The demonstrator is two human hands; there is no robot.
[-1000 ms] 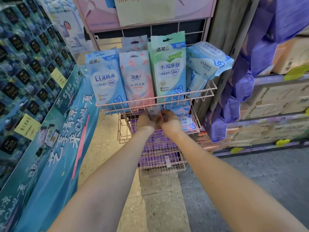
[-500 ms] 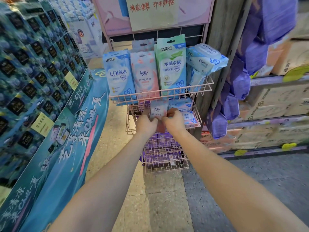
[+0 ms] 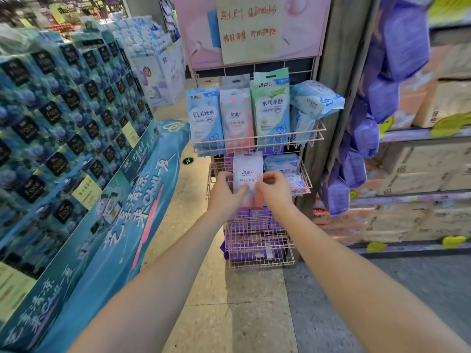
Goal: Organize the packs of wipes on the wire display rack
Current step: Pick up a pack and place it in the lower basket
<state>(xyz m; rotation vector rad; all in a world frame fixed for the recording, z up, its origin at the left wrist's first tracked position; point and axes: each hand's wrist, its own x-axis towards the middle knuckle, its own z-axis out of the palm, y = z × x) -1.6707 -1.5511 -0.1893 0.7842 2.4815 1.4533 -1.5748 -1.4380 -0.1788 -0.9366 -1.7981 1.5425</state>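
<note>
A pink wire display rack (image 3: 257, 145) stands ahead with stacked baskets. In the top basket stand a blue pack (image 3: 205, 118), a pink pack (image 3: 236, 115), a tall green pack (image 3: 271, 105) and blue bulk packs (image 3: 314, 98) leaning at the right. In front of the second basket I hold a pink pack of wipes (image 3: 247, 174) upright. My left hand (image 3: 224, 193) grips its left edge and my right hand (image 3: 276, 189) pinches its right edge. More blue and pink packs (image 3: 283, 165) lie in the second basket behind my right hand.
Purple packs (image 3: 254, 248) fill the lower baskets. A tall blue tissue display (image 3: 63, 123) with a slanted teal banner lines the left. Purple bags (image 3: 362, 138) hang on a post at the right, beside shelves of cartons (image 3: 420, 174). Tiled floor lies below.
Both hands have lifted the pink pack up out of the second basket, so it now stands higher, nearly whole in view. The camera has tilted up and moved closer.
</note>
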